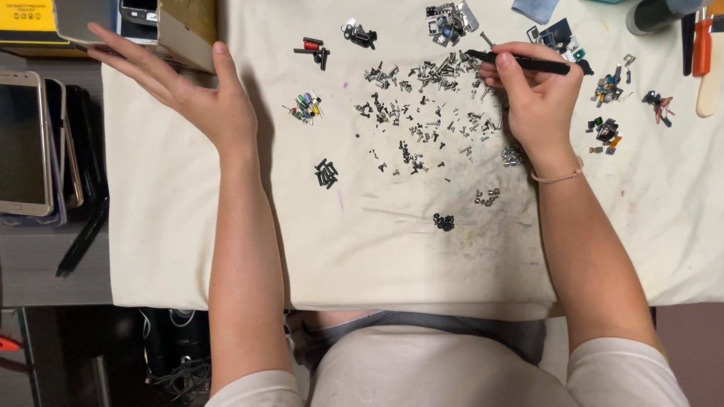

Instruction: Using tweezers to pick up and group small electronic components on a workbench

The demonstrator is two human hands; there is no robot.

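My right hand (532,94) grips a thin black tool (520,62) that lies crosswise over its fingers, tip pointing left above a scatter of several small metal screws (422,105) on a cream cloth (377,234). My left hand (192,87) hovers flat with fingers spread over the cloth's upper left corner, next to a cardboard box (181,34), holding nothing. A small pile of black screws (326,173) sits between my arms, and a bundle of coloured small parts (306,105) lies to the right of my left hand.
Several phones (26,143) lie stacked on the grey desk at left, with a black pen (83,237) below them. Small electronic parts (607,132) lie right of my right hand. An orange-handled tool (701,45) and a dark cylinder (652,15) sit top right.
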